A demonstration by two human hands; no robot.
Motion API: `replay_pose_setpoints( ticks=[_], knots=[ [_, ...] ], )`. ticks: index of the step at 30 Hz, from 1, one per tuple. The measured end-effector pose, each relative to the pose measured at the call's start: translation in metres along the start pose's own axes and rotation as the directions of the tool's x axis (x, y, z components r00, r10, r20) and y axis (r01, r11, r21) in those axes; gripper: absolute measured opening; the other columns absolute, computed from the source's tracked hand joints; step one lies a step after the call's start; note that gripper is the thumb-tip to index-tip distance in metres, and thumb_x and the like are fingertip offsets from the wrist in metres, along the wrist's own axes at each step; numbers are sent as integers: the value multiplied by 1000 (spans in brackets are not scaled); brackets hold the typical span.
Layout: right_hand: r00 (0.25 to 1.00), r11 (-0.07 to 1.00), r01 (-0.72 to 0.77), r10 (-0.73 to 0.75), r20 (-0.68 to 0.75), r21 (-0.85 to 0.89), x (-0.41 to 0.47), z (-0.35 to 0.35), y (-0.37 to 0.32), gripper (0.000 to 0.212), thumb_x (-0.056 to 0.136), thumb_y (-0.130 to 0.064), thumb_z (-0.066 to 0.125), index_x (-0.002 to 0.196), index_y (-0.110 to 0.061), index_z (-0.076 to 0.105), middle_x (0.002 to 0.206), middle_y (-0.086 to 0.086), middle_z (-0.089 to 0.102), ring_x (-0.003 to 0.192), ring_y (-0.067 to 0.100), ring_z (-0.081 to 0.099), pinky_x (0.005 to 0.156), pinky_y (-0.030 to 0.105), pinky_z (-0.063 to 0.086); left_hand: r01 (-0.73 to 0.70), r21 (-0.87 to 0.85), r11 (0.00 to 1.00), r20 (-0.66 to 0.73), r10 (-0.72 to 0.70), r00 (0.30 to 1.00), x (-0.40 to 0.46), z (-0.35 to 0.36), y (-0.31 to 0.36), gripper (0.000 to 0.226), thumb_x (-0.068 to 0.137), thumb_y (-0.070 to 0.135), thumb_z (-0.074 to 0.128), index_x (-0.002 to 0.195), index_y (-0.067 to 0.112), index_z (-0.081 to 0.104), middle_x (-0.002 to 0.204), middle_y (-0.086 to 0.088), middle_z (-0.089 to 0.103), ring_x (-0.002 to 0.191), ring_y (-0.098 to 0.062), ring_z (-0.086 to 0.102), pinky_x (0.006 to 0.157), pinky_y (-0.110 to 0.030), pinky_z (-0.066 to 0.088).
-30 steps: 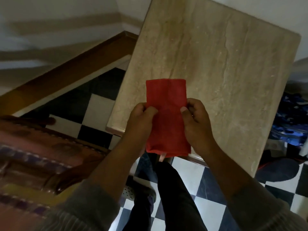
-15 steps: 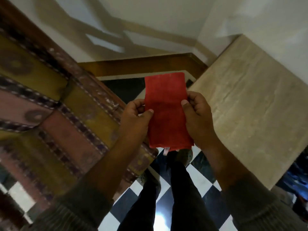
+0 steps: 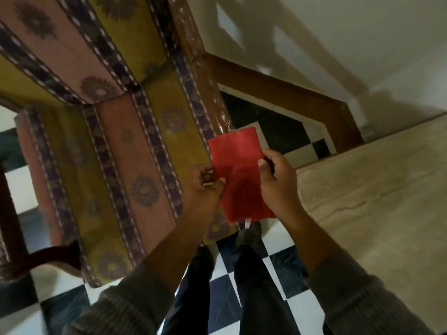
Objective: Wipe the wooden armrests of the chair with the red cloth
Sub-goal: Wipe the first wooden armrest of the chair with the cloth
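Observation:
A folded red cloth (image 3: 239, 170) is held flat in front of me by both hands. My left hand (image 3: 205, 189) pinches its left edge and my right hand (image 3: 278, 182) pinches its right edge. The chair (image 3: 116, 131) fills the left and centre, with striped floral cushions in yellow, pink and purple. Its glossy brown wooden armrest (image 3: 208, 97) runs along the right side of the seat, just above the cloth's top edge. A second dark wooden armrest (image 3: 14, 238) shows at the far left.
A beige marble table top (image 3: 375, 189) lies to the right of my hands. The floor is black-and-white checkered tile (image 3: 242, 298), with my dark-trousered legs (image 3: 254, 286) standing on it. A brown wooden skirting (image 3: 290, 93) lines the white wall behind.
My view has swung left from the marble table to the chair, which now fills the left half. Both hands keep holding the red cloth, which is now near the right armrest.

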State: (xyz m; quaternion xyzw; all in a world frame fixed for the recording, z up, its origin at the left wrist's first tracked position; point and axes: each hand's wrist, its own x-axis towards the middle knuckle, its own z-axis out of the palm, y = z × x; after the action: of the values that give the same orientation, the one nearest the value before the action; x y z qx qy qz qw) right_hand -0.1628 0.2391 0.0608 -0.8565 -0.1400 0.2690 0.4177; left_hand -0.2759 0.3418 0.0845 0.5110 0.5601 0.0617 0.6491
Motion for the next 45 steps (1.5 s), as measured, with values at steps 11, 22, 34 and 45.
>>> replay_pose_setpoints(
  ticks=[11, 22, 34, 45],
  knots=[
    [948, 904, 281, -314, -55, -321, 14, 19, 2, 38, 99, -18, 50, 137, -11, 47, 130, 6, 49, 116, 13, 46, 98, 37, 48, -66, 1, 998, -57, 66, 996, 30, -3, -20, 28, 89, 5, 68, 111, 17, 57, 112, -16, 64, 102, -39, 65, 85, -56, 58],
    [777, 420, 614, -471, 418, -668, 13, 55, 11, 62, 102, -36, 34, 153, -2, 19, 163, 17, 13, 152, 32, 6, 122, 52, 15, -269, 320, 909, -100, 314, 944, 67, -26, -50, 19, 99, 28, 57, 117, 22, 60, 122, -4, 66, 112, -23, 63, 95, -42, 53],
    [721, 413, 675, -547, 426, -611, 57, 64, 4, 65, 102, -31, 34, 155, -5, 7, 165, 15, 0, 152, 30, -5, 122, 50, 10, -395, 915, 79, 292, 547, 784, 212, -53, -126, 100, 82, 87, 30, 158, 23, 19, 167, -11, 16, 154, -36, 11, 122, -59, 10],
    [815, 427, 541, -479, 326, -725, 56, 77, -11, 69, 100, -30, 34, 153, -1, 0, 162, 24, -1, 150, 39, -5, 120, 56, 16, -411, 906, 103, 265, 618, 740, 214, -53, -129, 100, 82, 84, 32, 157, 19, 21, 166, -11, 17, 154, -35, 11, 122, -56, 6]
  ],
)
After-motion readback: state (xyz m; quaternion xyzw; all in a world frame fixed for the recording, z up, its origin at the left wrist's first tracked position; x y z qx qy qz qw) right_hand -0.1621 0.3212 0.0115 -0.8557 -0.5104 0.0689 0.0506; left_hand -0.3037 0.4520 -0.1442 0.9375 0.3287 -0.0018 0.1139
